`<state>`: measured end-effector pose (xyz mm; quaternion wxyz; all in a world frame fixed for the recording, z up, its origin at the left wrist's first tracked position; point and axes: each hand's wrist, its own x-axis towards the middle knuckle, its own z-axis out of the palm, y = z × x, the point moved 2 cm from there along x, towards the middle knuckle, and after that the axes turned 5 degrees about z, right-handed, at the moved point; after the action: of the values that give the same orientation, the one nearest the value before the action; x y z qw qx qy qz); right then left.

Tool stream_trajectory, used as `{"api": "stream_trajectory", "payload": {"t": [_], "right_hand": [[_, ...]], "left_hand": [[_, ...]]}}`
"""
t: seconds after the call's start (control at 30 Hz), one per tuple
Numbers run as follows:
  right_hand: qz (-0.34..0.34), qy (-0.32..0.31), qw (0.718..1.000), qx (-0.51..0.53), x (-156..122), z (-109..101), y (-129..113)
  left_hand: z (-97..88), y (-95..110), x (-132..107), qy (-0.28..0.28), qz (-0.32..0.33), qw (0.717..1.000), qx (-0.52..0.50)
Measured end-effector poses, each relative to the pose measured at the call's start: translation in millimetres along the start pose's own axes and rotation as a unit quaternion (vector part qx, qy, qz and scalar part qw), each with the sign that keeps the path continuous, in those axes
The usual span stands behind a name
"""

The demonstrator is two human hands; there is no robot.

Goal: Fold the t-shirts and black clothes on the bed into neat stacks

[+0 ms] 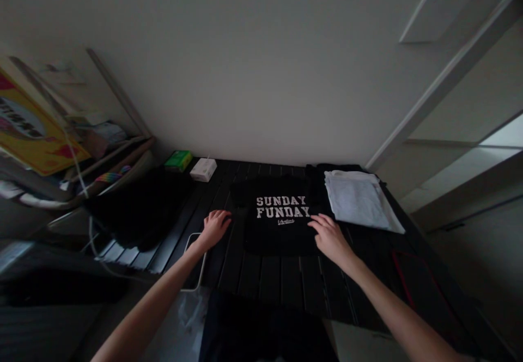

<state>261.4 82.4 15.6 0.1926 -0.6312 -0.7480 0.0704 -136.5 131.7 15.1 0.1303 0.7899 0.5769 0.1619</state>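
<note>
A black T-shirt (281,215) with white "SUNDAY FUNDAY" lettering lies flat on a dark slatted table (265,291). My left hand (215,229) rests at the shirt's left edge, fingers curled slightly and holding nothing I can see. My right hand (329,236) lies with its fingertips on the shirt's right side, also holding nothing. Beyond that hand, a folded white cloth (355,198) sits on dark fabric.
A white cable (195,261) loops near my left wrist. At the table's far left corner stand a white box (203,169) and a green packet (178,160). A black fabric heap (139,209) lies left of the table, below a yellow poster (32,127). A wall rises behind.
</note>
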Motion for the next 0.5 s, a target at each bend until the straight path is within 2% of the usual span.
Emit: {"api": "stream_trajectory", "payload": {"t": [0.13,0.27,0.37,0.5], "right_hand": [[-0.099,-0.123,0.986,0.058,-18,23,-89],[-0.14,-0.239,0.958,0.072,-34,44,-159],[-0.096,-0.26,0.958,0.072,-36,52,-185],[-0.032,-0.219,0.973,0.06,-37,53,-199]], "left_hand": [[24.0,4,36,0.023,-0.078,0.997,0.013],[37.3,9,67,-0.027,-0.111,0.993,0.025],[40.0,8,75,-0.041,-0.127,0.989,0.067],[37.1,1,70,-0.016,-0.109,0.987,0.12]]}}
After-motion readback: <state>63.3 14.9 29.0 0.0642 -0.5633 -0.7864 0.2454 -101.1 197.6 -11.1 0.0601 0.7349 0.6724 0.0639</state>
